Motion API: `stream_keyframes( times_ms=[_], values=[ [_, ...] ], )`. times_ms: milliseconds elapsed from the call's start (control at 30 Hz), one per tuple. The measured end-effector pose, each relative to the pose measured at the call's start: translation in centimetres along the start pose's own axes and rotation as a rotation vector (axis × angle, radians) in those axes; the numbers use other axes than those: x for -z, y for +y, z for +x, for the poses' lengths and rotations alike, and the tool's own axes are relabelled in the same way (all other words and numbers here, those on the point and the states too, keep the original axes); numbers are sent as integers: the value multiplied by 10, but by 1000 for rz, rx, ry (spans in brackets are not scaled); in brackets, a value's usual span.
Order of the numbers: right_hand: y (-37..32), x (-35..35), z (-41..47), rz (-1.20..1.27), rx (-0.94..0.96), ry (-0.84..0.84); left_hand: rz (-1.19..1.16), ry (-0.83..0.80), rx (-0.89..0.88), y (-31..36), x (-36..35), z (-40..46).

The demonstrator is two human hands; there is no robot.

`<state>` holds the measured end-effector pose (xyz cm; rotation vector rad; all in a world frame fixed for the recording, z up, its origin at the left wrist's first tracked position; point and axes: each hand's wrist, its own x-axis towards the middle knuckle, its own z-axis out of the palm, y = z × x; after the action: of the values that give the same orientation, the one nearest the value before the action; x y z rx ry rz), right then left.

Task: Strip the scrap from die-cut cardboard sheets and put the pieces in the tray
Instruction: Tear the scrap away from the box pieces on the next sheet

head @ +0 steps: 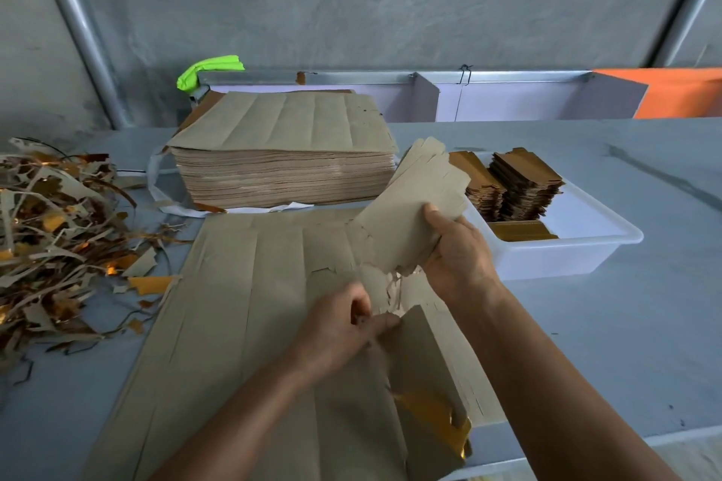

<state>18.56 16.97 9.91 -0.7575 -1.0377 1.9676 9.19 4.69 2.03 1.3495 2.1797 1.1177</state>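
Your right hand [457, 250] pinches the torn-off die-cut piece [410, 215], long axis toward 1 o'clock, white tray [562, 254] just beside it at 2 o'clock, so it's the nearer hand; left hand [340, 328] pinches the sheet [250, 285] edge.

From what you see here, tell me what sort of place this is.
Probably a packaging or print-finishing workshop: a tall stack of die-cut sheets on a plain work table, a heap of stripped scrap at the left, and a white tray holding stacked finished pieces.
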Motion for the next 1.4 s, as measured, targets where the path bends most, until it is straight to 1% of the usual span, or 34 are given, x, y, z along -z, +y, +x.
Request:
stream_keyframes(
  times_ms=[67,133,200,233,300,400,467,500,567,633,667,700,767,800,867,900,1000,1100,1167,1233,1267,1333,1400],
  values=[
    [3,-4,0,65,-32,-16,-102,-24,32,4,-3,3],
    [6,-7,1,123,-58,-39,-162,-127,21,8,-5,6],
    [6,-10,0,134,-76,-73,-282,-242,28,12,-7,5],
    [5,-10,0,135,-71,-82,-316,-270,34,12,-7,3],
    [1,-8,2,152,-27,-52,-288,-256,39,8,-6,1],
    [-11,2,7,89,124,100,-335,-142,106,-1,-1,-5],
    [-19,13,10,-71,254,177,-408,-71,105,-5,3,-9],
    [-22,19,11,-214,336,204,-420,-40,90,-6,4,-11],
    [-28,33,11,-594,500,222,-441,11,51,-8,4,-13],
    [-32,45,5,-912,625,127,-471,33,2,-9,4,-13],
    [-33,49,1,-1034,640,57,-487,41,-15,-9,4,-13],
    [-31,52,-3,-1146,619,-9,-488,55,-25,-9,4,-12],
    [-23,59,-11,-1354,518,-162,-450,116,-33,-8,0,-10],
    [-18,59,-17,-1417,478,-251,-426,149,-35,-8,-2,-8],
    [-7,55,-27,-1429,426,-406,-397,181,-40,-6,-8,-6],
    [-3,51,-31,-1403,401,-441,-381,184,-47,-4,-11,-6],
    [6,40,-39,-1340,334,-434,-307,197,-71,-3,-16,-9],
    [12,32,-42,-1480,398,-436,-292,219,-58,-2,-18,-11],
    [16,31,-39,-1548,404,-432,-256,255,-54,-2,-19,-11],
    [20,32,-35,-1557,404,-375,-181,315,-28,-3,-19,-9],
    [20,35,-34,-1511,407,-303,-173,343,12,-4,-20,-8],
    [21,43,-30,-1339,390,-104,-268,381,112,-8,-20,-5],
    [23,53,-28,-1066,283,56,-274,399,156,-13,-20,-4]
  ],
)
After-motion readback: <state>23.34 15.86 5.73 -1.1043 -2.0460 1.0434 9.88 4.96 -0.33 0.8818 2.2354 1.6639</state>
